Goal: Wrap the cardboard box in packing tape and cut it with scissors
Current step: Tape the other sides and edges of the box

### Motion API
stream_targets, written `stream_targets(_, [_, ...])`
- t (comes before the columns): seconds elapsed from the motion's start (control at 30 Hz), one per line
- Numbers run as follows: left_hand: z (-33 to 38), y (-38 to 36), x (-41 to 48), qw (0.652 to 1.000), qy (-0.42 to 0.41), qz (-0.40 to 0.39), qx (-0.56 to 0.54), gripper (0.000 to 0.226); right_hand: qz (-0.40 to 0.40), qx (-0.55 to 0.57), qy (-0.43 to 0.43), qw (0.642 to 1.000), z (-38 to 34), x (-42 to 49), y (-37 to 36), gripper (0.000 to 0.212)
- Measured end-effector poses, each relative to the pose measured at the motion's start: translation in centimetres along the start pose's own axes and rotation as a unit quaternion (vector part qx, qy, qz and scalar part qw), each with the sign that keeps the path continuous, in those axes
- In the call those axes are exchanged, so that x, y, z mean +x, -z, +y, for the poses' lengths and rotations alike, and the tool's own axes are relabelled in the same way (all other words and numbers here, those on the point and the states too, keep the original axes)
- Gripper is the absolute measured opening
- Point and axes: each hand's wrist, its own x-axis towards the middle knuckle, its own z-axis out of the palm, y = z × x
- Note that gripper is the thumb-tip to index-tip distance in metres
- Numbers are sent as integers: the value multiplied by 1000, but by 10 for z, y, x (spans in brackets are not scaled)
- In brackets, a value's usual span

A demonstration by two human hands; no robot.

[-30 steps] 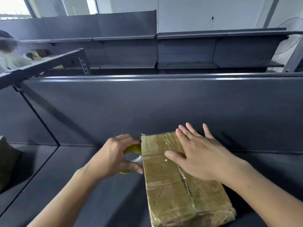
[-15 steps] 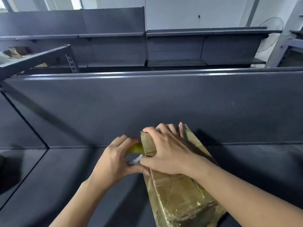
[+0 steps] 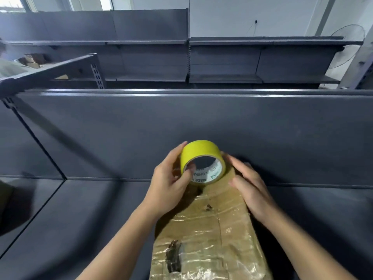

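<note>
A brown cardboard box (image 3: 210,235), covered in shiny clear tape, lies on the dark shelf in front of me, its long side running away from me. My left hand (image 3: 169,186) grips a yellow roll of packing tape (image 3: 201,158) above the box's far end, thumb inside the core and fingers round the outside. My right hand (image 3: 252,190) rests with straight fingers on the box's far right edge, just right of the roll. No scissors are in view.
The dark grey shelf surface (image 3: 80,219) extends left and right of the box. A tall grey back panel (image 3: 181,126) rises right behind it. More grey shelving (image 3: 222,61) stands beyond, and a fan (image 3: 349,45) at the far right.
My left hand has lifted the yellow roll from beside the box's left side to above its far end. The box was tipped and turned; my right hand moved to its right edge.
</note>
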Motion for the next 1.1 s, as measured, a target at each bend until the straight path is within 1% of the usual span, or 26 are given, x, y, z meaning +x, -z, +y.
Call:
stream_targets(0.07, [5,-9,4,999,2,-45,10,57,-17,-39,-29,999,4,-8,16,62])
stream_targets(0.13, [9,-22,6,995,-21,-87,41,62,-48,-131,-45,989,5,-13,32,58])
stream_targets(0.2, [12,-35,6,984,-70,-121,110,65,-103,-261,-61,958,1,-19,40,52])
stream_targets(0.23, [13,-40,7,977,-88,-134,139,67,-127,-306,-82,940,-1,-24,41,57])
stream_targets(0.27, [13,-43,7,972,-98,-147,154,69,-140,-328,-110,928,-3,-29,40,72])
stream_targets(0.33, [14,-46,8,967,-100,-173,159,73,-136,-346,-145,917,-8,-35,38,112])
stream_targets(0.37, [15,-46,8,965,-98,-184,161,74,-130,-367,-145,910,-9,-36,36,122])
stream_targets(0.4, [16,-46,8,963,-97,-192,164,76,-127,-399,-142,897,-8,-35,35,125])
stream_targets(0.47, [17,-45,11,961,-101,-201,161,77,-122,-464,-135,867,-8,-33,34,119])
stream_targets(0.53, [18,-46,15,960,-101,-209,156,77,-125,-504,-128,845,-9,-31,33,116])
stream_targets(0.63, [23,-45,22,963,-98,-204,150,78,-127,-527,-134,830,-9,-32,32,114])
stream_targets(0.77, [22,-13,36,962,-139,-151,180,77,-133,-546,-165,811,-8,-31,31,112])
stream_targets(0.83, [25,5,40,956,-141,-158,203,71,-142,-549,-169,806,-8,-31,31,111])
stream_targets(0.93, [33,25,44,937,-154,-197,242,62,-150,-549,-169,805,-9,-30,32,109])
stream_targets(1.03, [39,44,53,910,-163,-253,285,54,-156,-547,-167,805,-9,-31,34,108])
stream_targets(1.1, [41,61,57,889,-159,-272,333,51,-161,-546,-164,805,-9,-31,34,107])
